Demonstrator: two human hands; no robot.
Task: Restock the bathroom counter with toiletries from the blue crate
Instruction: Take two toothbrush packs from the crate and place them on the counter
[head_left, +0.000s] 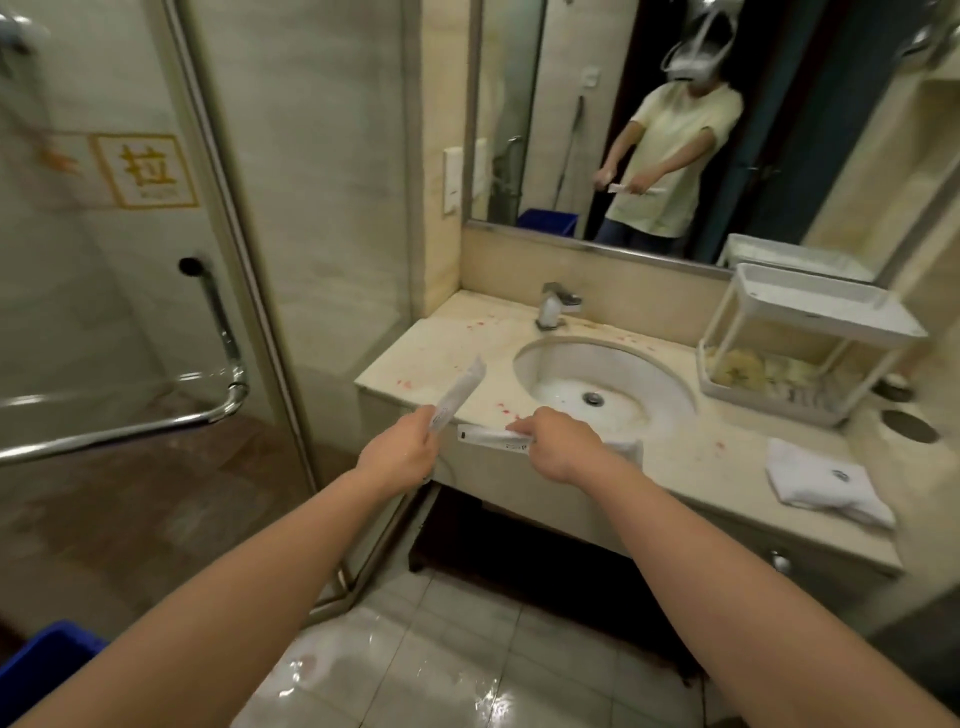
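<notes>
1. Hands are both stretching out from the head camera toward the front edge of the bathroom counter, each one carrying a slim white packet.
2. Left hand is wrapping its curled fingers round the lower end of the left packet, which is angling up and away over the counter's left front corner.
3. Right hand is pinching the right packet with curled fingers. That one is lying roughly level along the counter's front edge, just before the sink basin. I cannot tell whether it is touching the stone.
4. Behind the basin, the faucet is standing at the back of the counter.
5. Over on the right, a white two-tier rack is standing beside the basin with yellowish items in its lower tray. A folded white towel is lying near the counter's front edge.
6. Down in the bottom left corner, the blue crate is peeking into view on the floor, well apart from the counter and partly hidden by the left forearm.
7. Up top, the mirror is reflecting the person with a packet in each hand.
</notes>
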